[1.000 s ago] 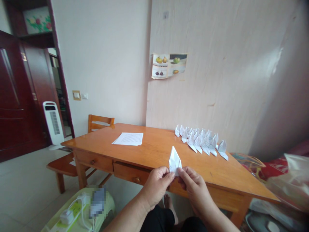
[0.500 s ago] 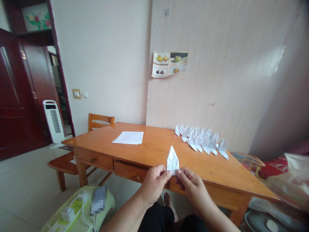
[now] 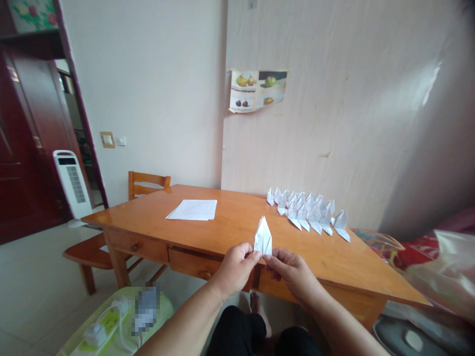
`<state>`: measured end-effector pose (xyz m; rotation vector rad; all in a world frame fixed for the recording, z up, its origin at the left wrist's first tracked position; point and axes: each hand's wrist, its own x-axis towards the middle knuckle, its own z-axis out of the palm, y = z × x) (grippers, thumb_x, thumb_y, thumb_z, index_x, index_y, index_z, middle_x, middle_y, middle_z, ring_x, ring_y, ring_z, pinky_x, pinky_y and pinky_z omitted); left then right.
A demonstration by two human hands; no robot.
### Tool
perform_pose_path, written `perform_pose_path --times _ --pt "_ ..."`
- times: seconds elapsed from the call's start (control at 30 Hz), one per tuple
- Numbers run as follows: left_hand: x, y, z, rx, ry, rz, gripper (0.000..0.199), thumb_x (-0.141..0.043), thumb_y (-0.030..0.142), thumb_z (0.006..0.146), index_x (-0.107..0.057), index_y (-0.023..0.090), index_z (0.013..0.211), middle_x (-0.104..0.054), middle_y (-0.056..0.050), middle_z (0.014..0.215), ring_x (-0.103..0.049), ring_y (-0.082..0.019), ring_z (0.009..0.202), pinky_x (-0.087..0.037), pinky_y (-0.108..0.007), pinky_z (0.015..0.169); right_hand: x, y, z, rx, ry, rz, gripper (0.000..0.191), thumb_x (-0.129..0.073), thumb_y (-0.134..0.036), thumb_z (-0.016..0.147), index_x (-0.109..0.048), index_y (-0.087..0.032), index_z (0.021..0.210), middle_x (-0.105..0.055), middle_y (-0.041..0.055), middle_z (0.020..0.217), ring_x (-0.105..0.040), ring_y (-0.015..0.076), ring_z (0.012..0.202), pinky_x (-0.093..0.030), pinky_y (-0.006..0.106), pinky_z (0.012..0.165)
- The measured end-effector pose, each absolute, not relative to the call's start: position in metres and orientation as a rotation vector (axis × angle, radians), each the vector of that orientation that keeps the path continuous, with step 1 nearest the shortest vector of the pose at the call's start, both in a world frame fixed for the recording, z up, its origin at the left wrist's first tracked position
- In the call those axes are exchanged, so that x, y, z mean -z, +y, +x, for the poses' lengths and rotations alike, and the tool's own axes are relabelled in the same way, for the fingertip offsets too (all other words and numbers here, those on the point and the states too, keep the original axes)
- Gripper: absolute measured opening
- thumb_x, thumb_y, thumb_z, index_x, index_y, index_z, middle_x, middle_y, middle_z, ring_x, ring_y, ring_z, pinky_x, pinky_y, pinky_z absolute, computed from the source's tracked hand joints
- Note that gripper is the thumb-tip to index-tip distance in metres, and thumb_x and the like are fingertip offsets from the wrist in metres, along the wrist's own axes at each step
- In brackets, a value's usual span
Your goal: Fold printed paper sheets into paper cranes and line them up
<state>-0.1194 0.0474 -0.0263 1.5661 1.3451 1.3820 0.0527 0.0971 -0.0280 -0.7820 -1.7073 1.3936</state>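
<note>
A small folded white paper piece (image 3: 263,237), pointed at the top, stands upright between my two hands at the table's front edge. My left hand (image 3: 239,264) pinches its lower left corner between thumb and fingers. At the lower right corner, my right hand (image 3: 285,264) grips it the same way. Several folded paper figures (image 3: 308,212) with printed lines stand in rows at the back right of the table. A flat stack of printed paper sheets (image 3: 193,209) lies at the left of the table.
The wooden table (image 3: 230,207) has drawers under its front edge. A wooden chair (image 3: 148,183) stands behind its left end. Low on the left, a green stool (image 3: 156,301) bears a power strip (image 3: 107,326). Plastic bags (image 3: 441,272) lie at the right.
Both hands, still pinching the folded paper, sit slightly higher in view. The camera has turned a little, so the room appears shifted left. The paper's shape looks the same.
</note>
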Motion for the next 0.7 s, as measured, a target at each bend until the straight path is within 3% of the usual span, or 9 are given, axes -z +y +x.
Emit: perform_pose_path --times 0.23,0.43,0.6,0.7 --pt "0.024 0.069 -0.124 -1.320 1.218 1.541 0.028 -0.063 0.041 0.088 -0.066 0.013 0.091 -0.069 -0.005 0.091 -0.060 -0.020 0.087 -0.045 -0.029 0.079 0.032 0.118 0.046 -1.381 -1.680 -0.752 0.040 -0.070 -0.054 0.082 -0.055 -0.019 0.068 -0.055 -0.0027 0.058 -0.044 0.0106 0.053 -0.032 0.026 0.054" --pt "0.027 0.093 -0.135 -1.316 1.238 1.563 0.029 -0.065 0.041 0.086 -0.067 0.013 0.088 -0.071 -0.005 0.090 -0.061 -0.020 0.087 -0.045 -0.029 0.079 0.034 0.137 0.041 -1.410 -1.673 -0.816 0.041 -0.068 -0.057 0.082 -0.055 -0.020 0.070 -0.054 -0.0035 0.059 -0.043 0.0105 0.052 -0.030 0.025 0.051" --pt "0.031 0.110 -0.142 -1.271 1.371 1.651 0.028 -0.062 0.041 0.087 -0.069 0.014 0.089 -0.072 -0.005 0.090 -0.062 -0.020 0.085 -0.045 -0.028 0.075 0.034 0.159 0.040 -1.215 -1.737 -0.799 0.041 -0.070 -0.056 0.080 -0.065 -0.019 0.097 -0.068 0.0057 0.088 -0.059 0.0181 0.074 -0.045 0.029 0.064" --pt "0.034 0.117 -0.145 -1.249 1.448 1.706 0.027 -0.063 0.040 0.086 -0.069 0.015 0.092 -0.072 -0.006 0.092 -0.063 -0.021 0.086 -0.044 -0.028 0.074 0.035 0.167 0.041 -1.037 -1.695 -0.838 0.044 -0.070 -0.053 0.080 -0.062 -0.020 0.107 -0.067 0.0086 0.102 -0.061 0.0209 0.083 -0.047 0.032 0.069"
